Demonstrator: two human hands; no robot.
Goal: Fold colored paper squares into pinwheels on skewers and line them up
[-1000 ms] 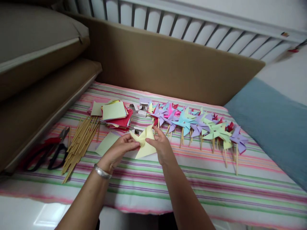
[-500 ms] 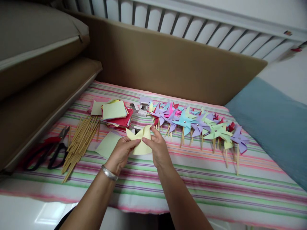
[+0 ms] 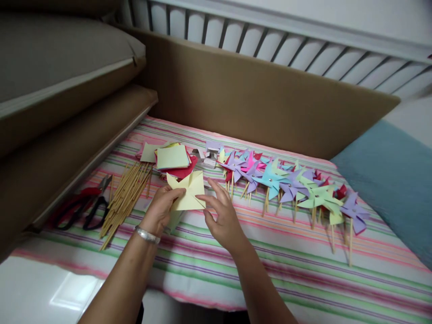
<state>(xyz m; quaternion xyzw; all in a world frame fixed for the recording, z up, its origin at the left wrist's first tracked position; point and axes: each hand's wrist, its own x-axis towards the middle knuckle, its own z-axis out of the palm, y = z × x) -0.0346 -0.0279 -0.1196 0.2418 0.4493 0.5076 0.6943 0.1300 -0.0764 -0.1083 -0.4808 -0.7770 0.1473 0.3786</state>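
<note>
Both forearms reach in over the front edge of the striped cloth (image 3: 192, 270). The left hand (image 3: 159, 208), a silver bangle (image 3: 147, 235) at its wrist, pinches the left side of a cut pale-yellow paper square (image 3: 189, 190) between thumb and fingers. The right hand (image 3: 221, 213) faces it with fingers spread, index tip at the paper's lower right; whether it touches I cannot tell. The paper is above the cloth, left of its middle; bamboo sticks (image 3: 126, 200) and black-handled scissors (image 3: 100, 191) lie toward the front left corner.

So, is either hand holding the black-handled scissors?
No, the black-handled scissors lie on the striped cloth beside the wooden sticks, apart from both hands.
</note>
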